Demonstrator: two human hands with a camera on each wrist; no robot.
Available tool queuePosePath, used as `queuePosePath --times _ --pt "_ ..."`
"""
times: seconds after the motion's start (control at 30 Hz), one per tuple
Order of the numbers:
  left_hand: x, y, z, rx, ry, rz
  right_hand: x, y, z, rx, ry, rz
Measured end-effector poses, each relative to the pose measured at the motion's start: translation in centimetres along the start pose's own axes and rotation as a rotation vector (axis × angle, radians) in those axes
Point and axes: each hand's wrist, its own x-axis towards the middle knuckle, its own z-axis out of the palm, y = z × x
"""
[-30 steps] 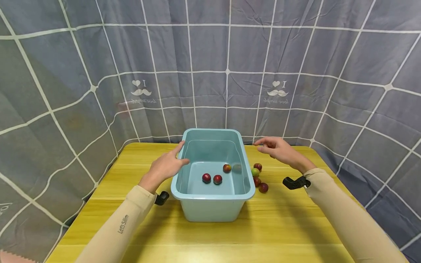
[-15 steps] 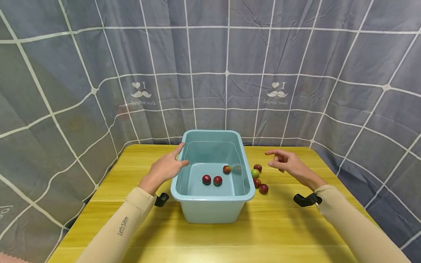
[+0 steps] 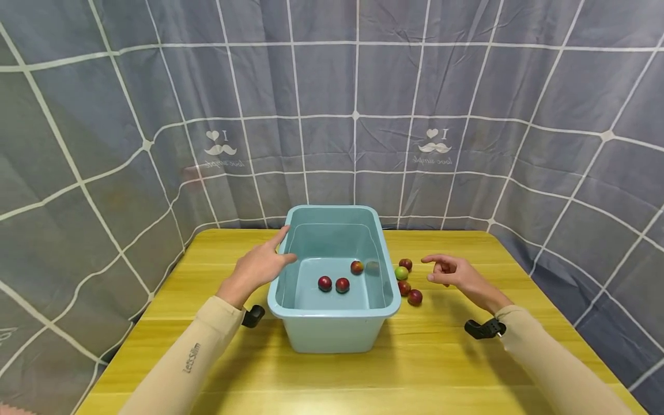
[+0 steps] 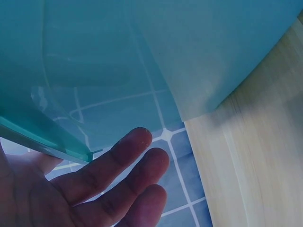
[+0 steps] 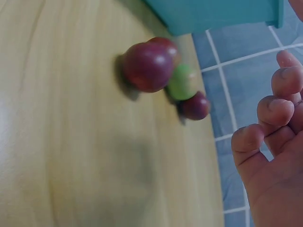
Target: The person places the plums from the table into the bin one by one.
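Note:
My left hand (image 3: pixel 258 266) rests at the left rim of a light blue plastic bin (image 3: pixel 334 313). Its thumb reaches over the rim, and the index finger lies along it. In the left wrist view the other fingers (image 4: pixel 137 172) extend loosely outside the wall. Three reddish plums, one of them a yellow-red plum (image 3: pixel 357 267), lie on the bin's floor. Right of the bin, three dark red plums (image 3: pixel 414 297) and a green fruit (image 3: pixel 402 273) sit close together on the table. My right hand (image 3: pixel 459 276) hovers just right of them, fingers loosely curled and holding nothing.
The yellow wooden table (image 3: pixel 233 369) carries the bin near its middle. A grey curtain (image 3: pixel 332 138) with white grid lines hangs behind and along both sides. Each wrist wears a black band, such as the right wristband (image 3: pixel 484 329).
My right hand has moved right, away from the bin's right rim, then lowered toward the table beside the loose fruit. The left hand stays at the rim; the fruit has not moved.

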Motion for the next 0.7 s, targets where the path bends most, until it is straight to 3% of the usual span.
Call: queuePosePath --times 0.27,0.7 --pt "0.1 0.0 0.1 0.004 0.01 0.001 0.0 2.4 0.5 -0.026 0.003 0.057" --pt "0.2 -0.1 0.2 -0.001 0.015 0.003 0.3 4.7 1.8 -0.053 -0.002 0.04"
